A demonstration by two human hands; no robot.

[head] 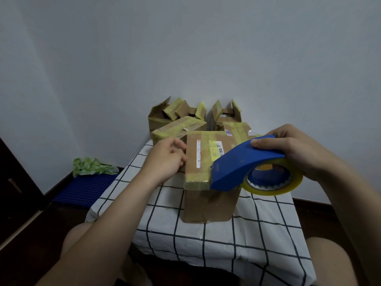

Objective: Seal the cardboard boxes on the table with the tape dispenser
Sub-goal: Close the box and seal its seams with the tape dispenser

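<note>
A tall cardboard box (208, 203) stands in the middle of the table, its closed top striped with yellowish tape. My right hand (296, 149) grips a blue tape dispenser (237, 164) with a roll of clear yellowish tape (274, 186); the dispenser's front edge sits at the box's near top edge. My left hand (167, 159) rests against the box's left side near the top, fingers loosely curled. Behind it lie a flat taped box (177, 127), another taped box (237, 129), and two open boxes (165, 114) (226, 112) with flaps up.
The table (206, 244) wears a white cloth with a dark grid. A pale wall stands close behind the boxes. On the floor at left lie a blue plastic mat (86, 188) and crumpled green paper (90, 166). My knees show below the table's front edge.
</note>
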